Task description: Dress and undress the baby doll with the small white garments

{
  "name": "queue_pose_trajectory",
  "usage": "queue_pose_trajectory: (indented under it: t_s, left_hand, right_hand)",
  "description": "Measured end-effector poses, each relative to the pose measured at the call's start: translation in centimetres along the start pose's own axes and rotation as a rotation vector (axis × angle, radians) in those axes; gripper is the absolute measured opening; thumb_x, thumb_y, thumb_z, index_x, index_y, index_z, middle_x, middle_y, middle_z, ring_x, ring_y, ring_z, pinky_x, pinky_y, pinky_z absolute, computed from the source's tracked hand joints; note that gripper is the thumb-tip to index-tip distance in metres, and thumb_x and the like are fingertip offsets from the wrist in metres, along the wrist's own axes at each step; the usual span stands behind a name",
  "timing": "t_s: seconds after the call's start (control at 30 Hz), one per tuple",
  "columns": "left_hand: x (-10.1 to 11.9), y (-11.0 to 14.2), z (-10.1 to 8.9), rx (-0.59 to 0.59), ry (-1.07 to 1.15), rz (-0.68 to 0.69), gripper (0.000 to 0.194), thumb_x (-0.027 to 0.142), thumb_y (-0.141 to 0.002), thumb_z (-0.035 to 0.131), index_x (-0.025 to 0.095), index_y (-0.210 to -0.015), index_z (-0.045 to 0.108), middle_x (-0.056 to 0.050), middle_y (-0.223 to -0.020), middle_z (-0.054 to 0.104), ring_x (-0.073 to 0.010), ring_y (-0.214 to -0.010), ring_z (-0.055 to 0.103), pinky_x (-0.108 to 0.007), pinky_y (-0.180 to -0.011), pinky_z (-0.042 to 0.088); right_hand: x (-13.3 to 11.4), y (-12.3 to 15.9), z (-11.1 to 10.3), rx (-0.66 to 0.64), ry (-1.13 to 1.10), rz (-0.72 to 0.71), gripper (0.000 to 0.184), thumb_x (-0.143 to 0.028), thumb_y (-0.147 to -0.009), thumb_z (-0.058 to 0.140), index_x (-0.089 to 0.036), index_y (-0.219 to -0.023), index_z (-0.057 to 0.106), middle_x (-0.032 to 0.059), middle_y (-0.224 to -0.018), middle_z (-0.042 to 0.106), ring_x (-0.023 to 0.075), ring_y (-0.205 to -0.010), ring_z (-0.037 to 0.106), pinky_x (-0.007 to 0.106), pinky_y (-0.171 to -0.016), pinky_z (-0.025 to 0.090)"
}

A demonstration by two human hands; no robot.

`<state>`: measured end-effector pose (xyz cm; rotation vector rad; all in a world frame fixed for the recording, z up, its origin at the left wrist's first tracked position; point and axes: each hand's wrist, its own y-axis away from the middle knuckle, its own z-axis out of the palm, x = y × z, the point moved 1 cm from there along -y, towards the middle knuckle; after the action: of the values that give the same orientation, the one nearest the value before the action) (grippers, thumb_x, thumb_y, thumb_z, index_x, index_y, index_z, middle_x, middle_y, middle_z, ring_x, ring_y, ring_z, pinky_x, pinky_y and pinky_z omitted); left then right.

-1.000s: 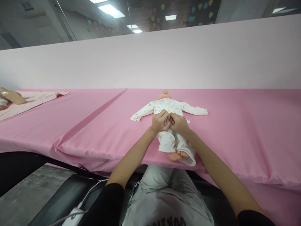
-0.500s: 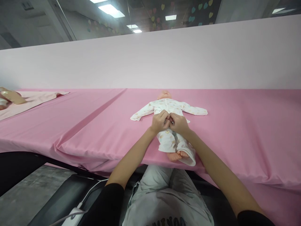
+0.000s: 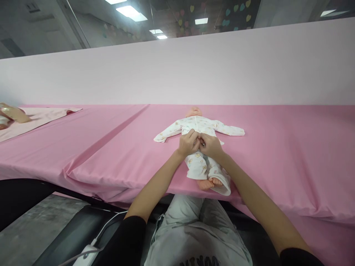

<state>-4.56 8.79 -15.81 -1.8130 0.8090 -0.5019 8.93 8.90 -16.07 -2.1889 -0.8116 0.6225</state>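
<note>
A baby doll (image 3: 194, 111) lies on its back with its head away from me and its bare feet toward me. It wears a white printed baby top (image 3: 197, 122), sleeves spread to both sides, and matching baby pants (image 3: 197, 166). My left hand (image 3: 189, 142) and my right hand (image 3: 211, 145) meet over the doll's waist, fingers curled and pinched close together. They appear closed on the fabric at the top's lower front; the fingertips and the exact bit they pinch are hidden behind the hands.
A pink sheet (image 3: 124, 151) with creases covers the table. At the far left a hand or doll's limb (image 3: 17, 114) rests on a pale cloth (image 3: 41, 118). A white partition (image 3: 172, 74) rises behind. A white power strip with a cable (image 3: 86, 255) lies by my left arm.
Both hands stay over the doll's waist, with only tiny finger shifts. The doll and its clothes lie as before.
</note>
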Motion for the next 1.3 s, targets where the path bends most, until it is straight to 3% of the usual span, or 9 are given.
queue_pose_trajectory:
  t_s: [0.37,0.77,1.3]
  left_hand:
    - [0.16,-0.05,-0.06,0.008,-0.018,0.005,0.009,0.019,-0.081,0.042,0.018,-0.075,0.049,0.0,-0.066,0.049,-0.0098,-0.052,0.041,-0.022,-0.047,0.03]
    - [-0.03,-0.02,0.12,0.011,0.065,-0.004,0.01,0.012,-0.068,0.042,0.021,-0.069,0.037,-0.001,-0.068,0.047,-0.0114,-0.058,0.043,-0.023,-0.05,0.033]
    - [-0.09,-0.09,-0.12,0.034,0.061,-0.004,0.011,0.011,-0.076,0.034,0.02,-0.073,0.04,-0.001,-0.068,0.045,-0.0131,-0.054,0.039,-0.025,-0.049,0.03]
  right_hand:
    - [-0.13,-0.1,-0.07,-0.044,0.015,0.031,0.014,-0.022,-0.077,0.039,-0.017,-0.066,0.048,0.0017,-0.059,0.051,0.012,-0.054,0.039,0.024,-0.053,0.024]
    - [-0.02,-0.08,-0.02,-0.078,0.012,0.035,0.011,-0.022,-0.072,0.041,-0.017,-0.068,0.049,0.0007,-0.057,0.049,0.0115,-0.051,0.035,0.024,-0.051,0.021]
    - [-0.11,-0.08,-0.08,-0.106,0.058,0.03,0.014,-0.022,-0.078,0.041,-0.017,-0.07,0.051,0.0004,-0.058,0.049,0.0116,-0.052,0.037,0.024,-0.053,0.022]
